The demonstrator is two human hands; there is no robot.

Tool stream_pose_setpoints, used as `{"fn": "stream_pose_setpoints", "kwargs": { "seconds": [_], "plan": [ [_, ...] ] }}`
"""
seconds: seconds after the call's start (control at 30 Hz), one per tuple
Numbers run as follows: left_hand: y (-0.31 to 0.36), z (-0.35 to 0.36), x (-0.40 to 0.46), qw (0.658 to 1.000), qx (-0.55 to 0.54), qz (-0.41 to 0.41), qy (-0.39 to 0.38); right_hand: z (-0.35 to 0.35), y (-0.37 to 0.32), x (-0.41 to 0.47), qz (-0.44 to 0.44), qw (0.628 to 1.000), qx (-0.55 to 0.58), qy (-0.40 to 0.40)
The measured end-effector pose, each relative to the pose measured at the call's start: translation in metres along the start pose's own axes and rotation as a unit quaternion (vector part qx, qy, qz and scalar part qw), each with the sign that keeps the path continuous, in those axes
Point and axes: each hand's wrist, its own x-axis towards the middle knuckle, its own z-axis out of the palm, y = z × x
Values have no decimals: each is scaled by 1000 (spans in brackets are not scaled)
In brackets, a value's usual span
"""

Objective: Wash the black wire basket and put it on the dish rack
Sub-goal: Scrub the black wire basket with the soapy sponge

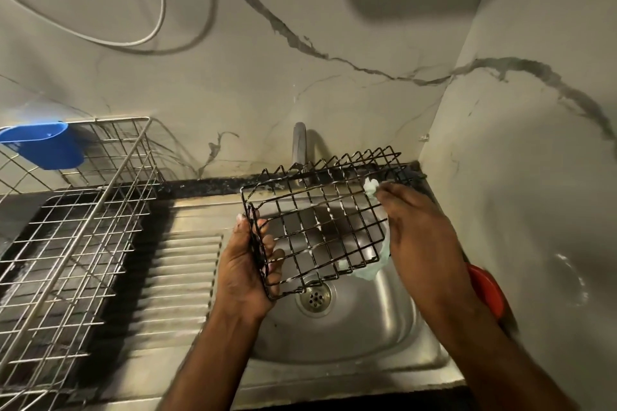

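The left hand grips the near left corner of the black wire basket, fingers curled through the mesh and thumb along the outer edge. The right hand pinches a pale green soapy cloth against the basket's far right rim; more of the cloth hangs below the basket's right side. The basket is held tilted in the middle of the frame, over the steel sink, above the drain and in front of the tap. White suds cling to several wires, and no water can be seen running.

Judging by this, the scrubbing is under way: the basket is soaped, while rinsing and racking are not yet done. The metal dish rack stands at the left of the frame on the counter beside the ribbed drainboard, with a blue plastic holder hooked on its far edge. Something red shows behind the right forearm.
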Motion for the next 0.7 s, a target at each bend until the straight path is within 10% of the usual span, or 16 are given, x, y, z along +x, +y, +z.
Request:
{"fn": "stream_pose_setpoints", "kwargs": {
  "seconds": [0.17, 0.37, 0.7],
  "plan": [
    [-2, 1, 4, 1000, -8, -5, 14, -5, -33, -20, -26, 997, 63, -38],
    [-3, -1, 8, 999, -46, -17, 18, 4, -38, -31, -292, 953, -14, -85],
    [-2, -5, 14, 999, -39, 0, -9, -4, 28, 11, 28, 999, 8, 23]
  ]
}}
